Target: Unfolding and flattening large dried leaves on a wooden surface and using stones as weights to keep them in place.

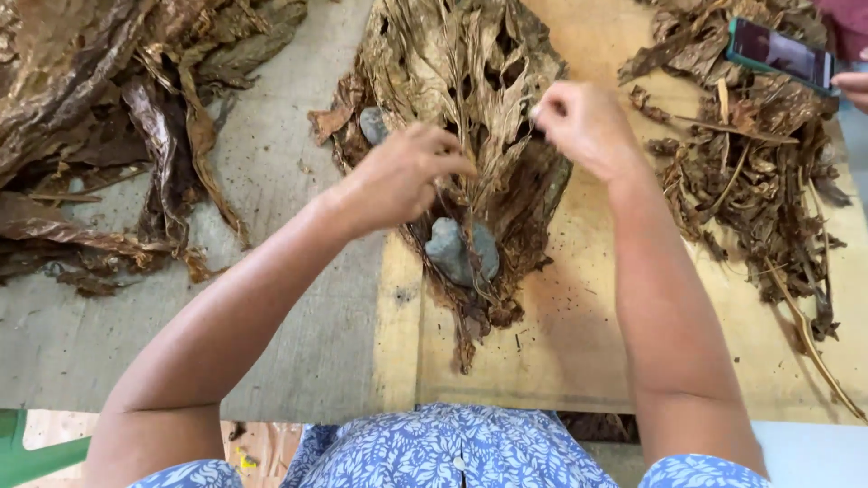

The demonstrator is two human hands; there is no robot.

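A person in a blue leaf-print garment is working over a stack of dried, brown tobacco leaves (pixel 470 99) spread on a wooden board (pixel 579 352), which is lying on a grey worktop (pixel 289 298). The stack is the landmark here: its long axis is running straight away from the person, broad end far, stem end pointing back toward the body. Left of the stack, a large heap of whole leaves (pixel 81 126) is sprawling across the worktop; right of it, a loose pile of stripped stems and leaf scraps (pixel 759 181) is covering the far side of the board. Beyond that pile, another person's hand is holding a phone (pixel 782 52) at the frame's edge.

Both hands are hovering over the middle of the stack, one on each side of its centre line. The left hand (pixel 402 176) is closed, fingertips pinching at the leaf near the midrib, nearer the stem end. The right hand (pixel 583 122) is sitting slightly farther up the stack, fingers curled shut in a pinch on leaf material at the right edge. Neither is clearly nearer; each is already touching the top leaf.

A grey stone (pixel 461 251) is weighing down the stack's near end, just below the left hand; a smaller stone (pixel 372 125) is resting on its left margin.
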